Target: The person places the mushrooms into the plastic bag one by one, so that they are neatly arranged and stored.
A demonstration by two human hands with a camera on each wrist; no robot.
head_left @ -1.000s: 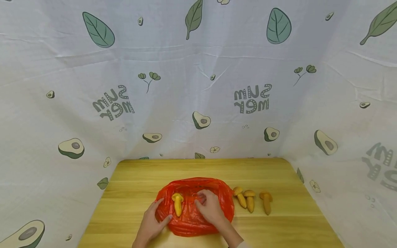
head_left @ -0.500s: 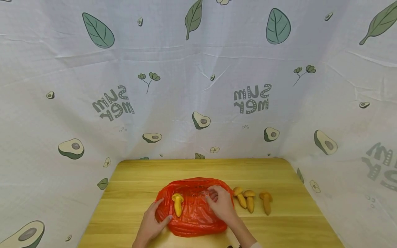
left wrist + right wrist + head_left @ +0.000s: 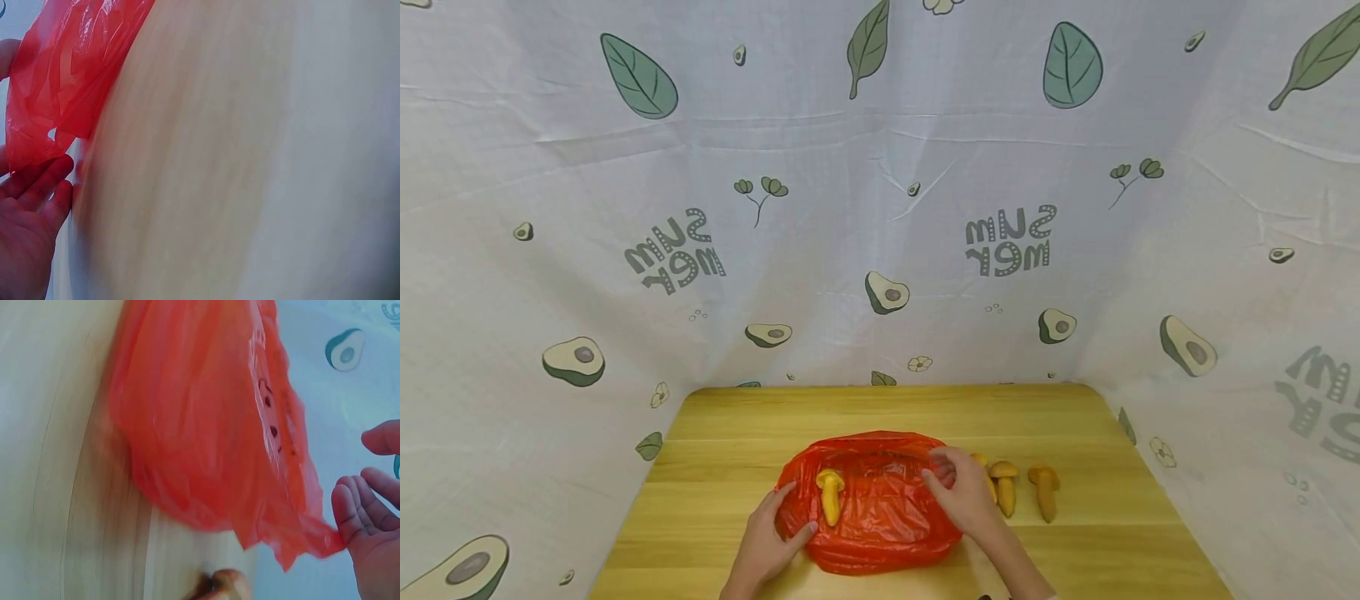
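Two hands here, fingers spread on both. The left hand [image 3: 769, 537] has its thumb and fingers set wide around the left edge of a red bag [image 3: 887, 517], touching the plastic. Right hand [image 3: 966, 496] is at the right edge, thumb well apart from the fingers, nothing pinched between them. In the right wrist view a pulled-out corner of the plastic touches those fingers.

Just one bag, mouth facing up, and I count four mushrooms: one yellow mushroom [image 3: 831, 500] lying in the bag on the left side, three outside to the right on the wooden table [image 3: 737, 417]. Of those, the nearest mushroom [image 3: 992, 490] is half covered by the right hand, the middle mushroom [image 3: 1006, 490] is close by, and the far mushroom [image 3: 1045, 493] sits a bit apart.

Only the head view gets all four. Right wrist catches part of a single blurry one at the bottom, plus dark marks [image 3: 273, 431] on the plastic. Left wrist shows a small hole in the plastic. Around it all hangs a printed cloth [image 3: 820, 250], two complete "summer" prints in reverse, a third cut off at the right.
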